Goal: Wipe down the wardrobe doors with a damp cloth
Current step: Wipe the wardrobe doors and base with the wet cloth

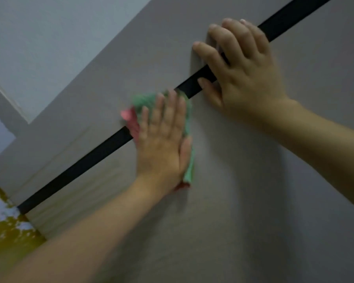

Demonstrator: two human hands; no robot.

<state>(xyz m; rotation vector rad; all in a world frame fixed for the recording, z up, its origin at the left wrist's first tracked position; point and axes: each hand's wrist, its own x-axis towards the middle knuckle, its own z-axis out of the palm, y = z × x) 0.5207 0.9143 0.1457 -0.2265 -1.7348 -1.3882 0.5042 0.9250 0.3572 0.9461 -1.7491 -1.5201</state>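
Left hand (164, 139) flat, fingers straight, pressing green-pink cloth (189, 160) on grey door (253, 201) across black strip (80, 166); right hand (245, 72) spread flat farther up the strip.

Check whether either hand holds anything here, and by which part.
No grip: the left hand presses the green and pink cloth flat against the grey wardrobe door; the right hand rests open there.

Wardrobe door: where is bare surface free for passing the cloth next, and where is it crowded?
Free: the grey panel below the right hand and right of the cloth, and the panel above the black strip. Crowded: mid-strip, where the left hand presses the cloth close beside the right hand.
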